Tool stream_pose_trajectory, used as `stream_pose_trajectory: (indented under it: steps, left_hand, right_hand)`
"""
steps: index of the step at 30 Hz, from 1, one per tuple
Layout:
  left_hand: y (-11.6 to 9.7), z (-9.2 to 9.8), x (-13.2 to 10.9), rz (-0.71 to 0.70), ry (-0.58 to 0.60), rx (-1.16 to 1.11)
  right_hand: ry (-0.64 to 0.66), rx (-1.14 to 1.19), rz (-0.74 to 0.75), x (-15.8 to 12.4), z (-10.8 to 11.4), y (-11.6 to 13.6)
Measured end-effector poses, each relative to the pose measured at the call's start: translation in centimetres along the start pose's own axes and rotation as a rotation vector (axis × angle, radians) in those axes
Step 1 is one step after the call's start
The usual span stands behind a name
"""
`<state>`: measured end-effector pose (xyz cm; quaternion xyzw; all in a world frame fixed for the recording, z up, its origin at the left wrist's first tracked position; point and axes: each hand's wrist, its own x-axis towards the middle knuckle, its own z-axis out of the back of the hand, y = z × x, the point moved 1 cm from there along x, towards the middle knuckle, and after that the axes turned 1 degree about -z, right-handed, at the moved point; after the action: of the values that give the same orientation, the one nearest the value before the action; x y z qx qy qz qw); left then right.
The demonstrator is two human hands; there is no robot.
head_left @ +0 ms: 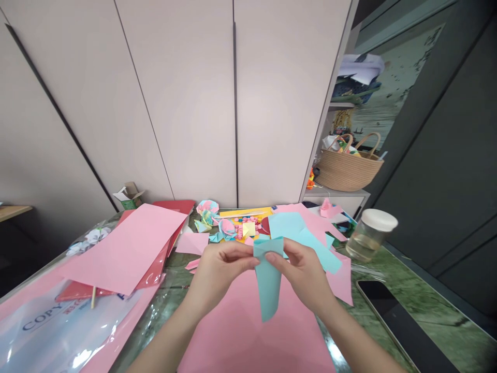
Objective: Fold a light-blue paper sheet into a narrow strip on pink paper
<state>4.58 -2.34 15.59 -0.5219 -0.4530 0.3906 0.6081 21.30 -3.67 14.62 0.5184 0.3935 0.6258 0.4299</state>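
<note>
Both my hands hold a folded light-blue paper piece [267, 280] above a pink sheet [252, 331] on the green marbled table [419, 305]. My left hand [217, 272] pinches its upper left edge with thumb and fingers closed. My right hand [305, 272] pinches the upper right edge. The paper tapers down to a point that hangs between my wrists.
Pink and red sheets [128, 248] and a plastic paper pack [50, 331] lie at left. Small folded paper pieces [225, 225] and blue sheets [298, 233] sit behind my hands. A lidded glass jar [368, 235] and a dark phone [399, 321] are at right; a woven basket [347, 166] stands on a shelf.
</note>
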Motion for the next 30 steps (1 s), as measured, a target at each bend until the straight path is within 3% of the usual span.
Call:
stream_pose_trajectory:
  steps: [30]
  left_hand:
    - [0.20, -0.25, 0.17, 0.008, -0.008, -0.019]
  right_hand:
    - [-0.046, 0.091, -0.048, -0.11, -0.63, -0.59]
